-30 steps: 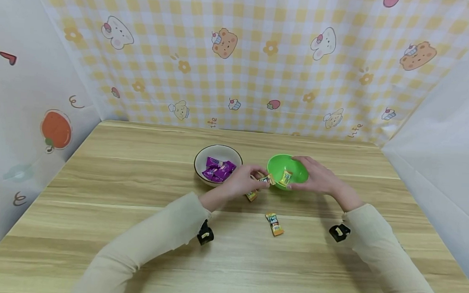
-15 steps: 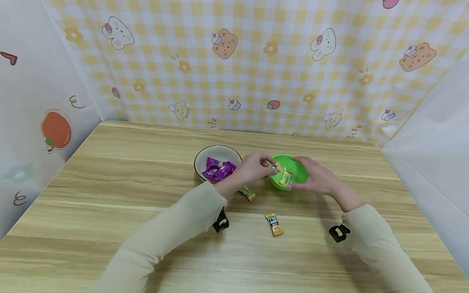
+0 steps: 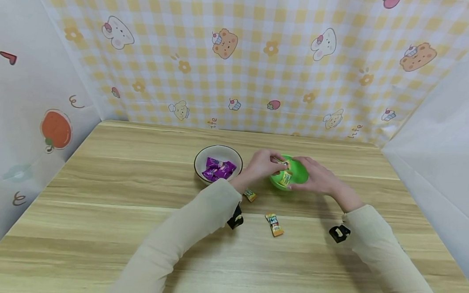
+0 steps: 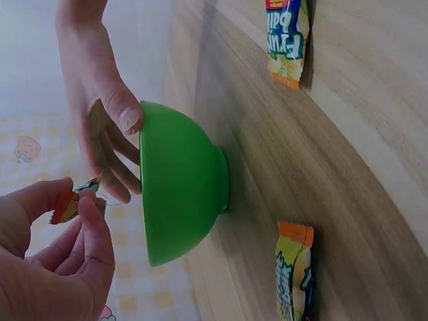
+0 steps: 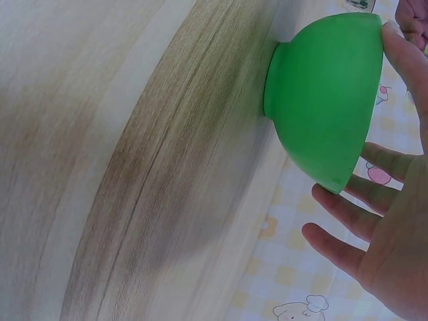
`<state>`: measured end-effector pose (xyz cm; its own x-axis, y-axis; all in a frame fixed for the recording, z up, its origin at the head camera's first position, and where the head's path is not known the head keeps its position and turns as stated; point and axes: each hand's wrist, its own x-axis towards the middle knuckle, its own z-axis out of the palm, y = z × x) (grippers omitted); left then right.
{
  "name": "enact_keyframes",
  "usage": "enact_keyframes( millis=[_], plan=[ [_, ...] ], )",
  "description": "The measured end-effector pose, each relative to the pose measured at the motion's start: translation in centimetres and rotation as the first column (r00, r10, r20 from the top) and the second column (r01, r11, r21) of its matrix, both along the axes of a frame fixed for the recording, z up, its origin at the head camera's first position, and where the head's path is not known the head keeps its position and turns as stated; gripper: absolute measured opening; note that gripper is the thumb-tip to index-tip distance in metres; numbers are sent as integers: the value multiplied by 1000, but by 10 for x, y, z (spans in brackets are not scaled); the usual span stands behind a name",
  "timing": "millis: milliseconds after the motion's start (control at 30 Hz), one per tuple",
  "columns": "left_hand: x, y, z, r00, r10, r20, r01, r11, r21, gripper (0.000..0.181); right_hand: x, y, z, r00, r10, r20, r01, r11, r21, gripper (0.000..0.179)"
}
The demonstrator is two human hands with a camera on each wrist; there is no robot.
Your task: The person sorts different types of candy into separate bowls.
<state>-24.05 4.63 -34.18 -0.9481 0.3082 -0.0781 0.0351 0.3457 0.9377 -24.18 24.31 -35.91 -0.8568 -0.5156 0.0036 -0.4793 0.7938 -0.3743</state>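
My left hand (image 3: 262, 164) pinches a small orange-and-yellow wrapped candy (image 4: 65, 208) between thumb and fingertips, over the mouth of the green bowl (image 3: 301, 171). Another yellow wrapped candy (image 3: 285, 179) lies inside that bowl. My right hand (image 3: 315, 176) holds the bowl by its right side, the thumb (image 5: 400, 50) at the near rim and the fingers spread along the far rim. The bowl stands upright on its foot. On the table lie two more wrapped candies: one printed "Fruit ball" (image 3: 274, 224) in front, and one (image 3: 250, 194) partly hidden by my left forearm.
A white bowl (image 3: 203, 157) with a dark rim, left of the green one, contains several purple-wrapped candies (image 3: 219, 170). Both stand on a wood-grain table (image 3: 138, 168). A checked curtain (image 3: 246, 76) hangs along its back edge, with white cloth at both sides.
My left hand has carried the candy rightward and slightly away from me, from the green bowl's left edge to over its inside. My right hand and the bowl have stayed put.
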Motion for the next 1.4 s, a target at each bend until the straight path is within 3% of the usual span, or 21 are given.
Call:
enact_keyframes(
  millis=[167, 367, 533, 700, 900, 1100, 1267, 1400],
  plan=[
    [2, 2, -2, 1000, 2, 8, -2, 999, 52, 29, 0, 0, -1, 1000, -1, 0, 1, 1000, 1, 84],
    [5, -7, -1, 996, 34, 83, -45, 989, 139, 30, 0, -1, -1, 1000, 7, -6, -7, 1000, -6, 86],
    [10, -17, 2, 993, 43, 110, -59, 989, 139, 27, 1, -1, -1, 1000, 8, -8, -8, 1000, -10, 88],
    [17, -29, 3, 991, 1, 134, -18, 992, 125, 29, 2, -1, -1, 1000, 9, -9, -9, 1000, -12, 87],
    [25, -45, -3, 989, -108, 101, 105, 994, 37, 28, 2, -1, 0, 1000, 0, -11, 0, 1000, -12, 87],
    [33, -56, -17, 986, -164, 3, 164, 984, -76, 24, 2, -1, 0, 1000, -7, -12, 7, 1000, -10, 88],
    [41, -58, -27, 965, -231, -120, 203, 957, -210, 26, 1, 0, 0, 1000, -4, -17, 4, 1000, -4, 89],
    [46, -60, -34, 950, -278, -145, 216, 915, -340, 33, 1, 0, 0, 1000, -3, -17, 3, 1000, -1, 90]
  ],
)
